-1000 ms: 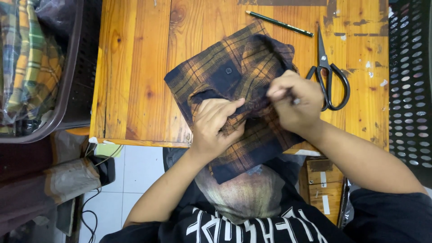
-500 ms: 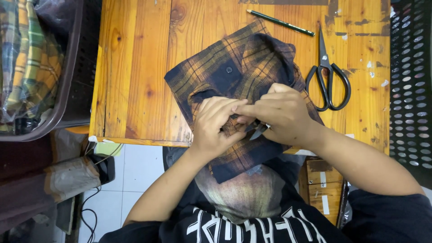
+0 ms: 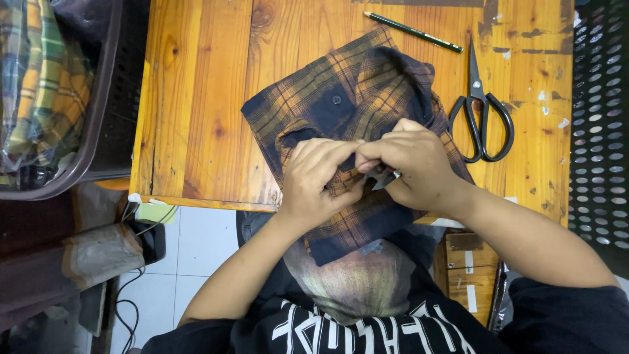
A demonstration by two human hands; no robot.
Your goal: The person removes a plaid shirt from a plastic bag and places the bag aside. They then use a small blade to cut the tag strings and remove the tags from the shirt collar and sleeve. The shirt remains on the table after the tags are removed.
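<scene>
A dark plaid shirt [image 3: 341,98] with a black button lies bunched on the wooden table [image 3: 196,98], its lower part hanging over the near edge. My left hand [image 3: 318,180] pinches a fold of the shirt near the table edge. My right hand [image 3: 419,170] meets it fingertip to fingertip and grips a small metal tool [image 3: 386,178], whose tip pokes out under the fingers against the cloth. What the tool's tip touches is hidden by my fingers.
Black-handled scissors [image 3: 481,111] lie shut on the table right of the shirt, with a dark pencil [image 3: 413,31] beyond them. A grey basket [image 3: 98,118] of plaid cloth stands at the left. A black perforated crate [image 3: 599,131] stands at the right.
My right hand has slid left across the shirt to join the left hand. The fingers of both hands now press together over the fold. The shirt has barely shifted.
</scene>
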